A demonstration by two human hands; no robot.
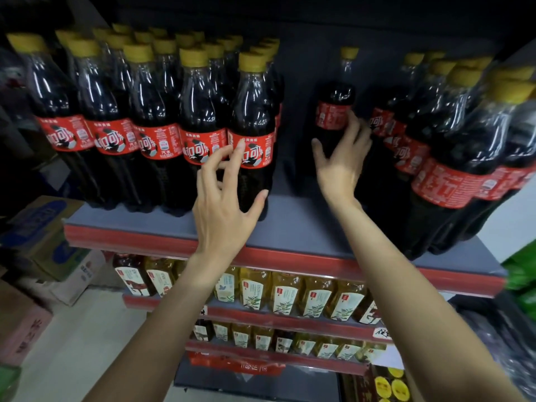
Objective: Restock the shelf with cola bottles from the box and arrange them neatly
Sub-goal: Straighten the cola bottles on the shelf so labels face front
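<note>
Two bare hands reach up to the top shelf (290, 224), a grey board with a red front edge. On its left stands a tight block of cola bottles (150, 117), yellow-capped with red labels, ranked several deep; on its right stands a second block of bottles (452, 158), which lean in the wide-angle view. Between the two blocks lies a bare stretch of shelf, and toward the back of that gap stands a single cola bottle (336, 103), upright. The right hand (342, 161) is at this lone bottle: its fingers lie up against the label and lower body on the right side, the thumb spread out to the left, so the grip looks loosely cupped round the bottle rather than clamped tight (the frame is blurred here, and I cannot tell how firm the hold is). The left hand (226, 204) is by the end bottle (252, 132) of the left block; its fingers are spread and lightly bent, the fingertips at the red label and the thumb against the dark lower body, the grip apart and holding nothing. Below, lower shelves carry rows of yellow tea bottles (284, 294). Cardboard boxes (43, 233) are stacked on the floor at the left.
</note>
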